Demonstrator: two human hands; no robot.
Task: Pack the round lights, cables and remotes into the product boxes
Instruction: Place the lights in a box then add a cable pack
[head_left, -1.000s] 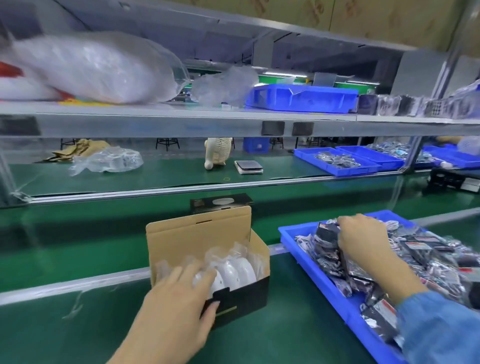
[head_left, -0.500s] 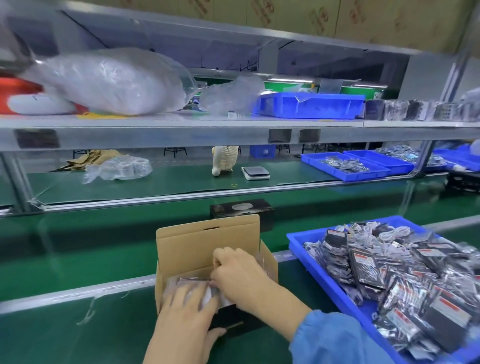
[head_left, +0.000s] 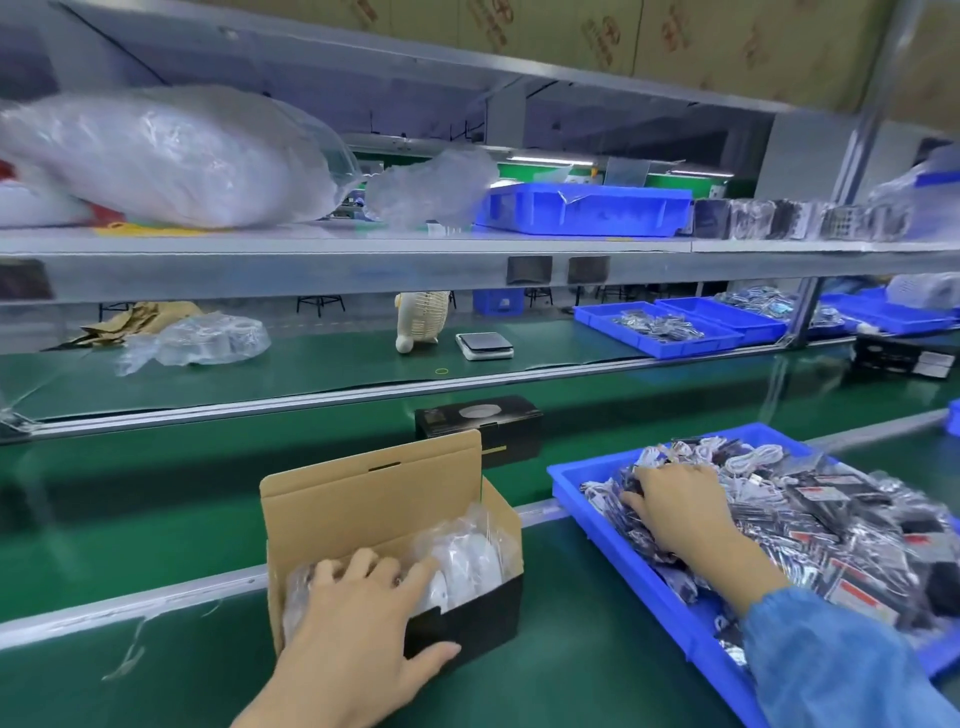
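An open product box (head_left: 374, 499), black outside and brown inside, stands on the green belt with its lid up. White round lights in clear bags (head_left: 467, 561) fill it. My left hand (head_left: 358, 623) grips the box's near wall, fingers inside on the bagged lights and thumb on the black front. My right hand (head_left: 675, 509) reaches into the blue tray (head_left: 613, 551) at the right and lies on the pile of bagged cables and remotes (head_left: 810, 525). Whether it holds a packet cannot be seen.
A closed black product box (head_left: 478, 421) sits on the belt behind the open one. Beyond the rail are a small scale (head_left: 484, 345), a cream fan (head_left: 418, 322), plastic bags and more blue trays (head_left: 660, 327). A metal shelf (head_left: 363, 260) crosses overhead.
My right hand left the open box and moved right into the blue tray. My left hand stayed on the box, its fingers now curled over the near wall.
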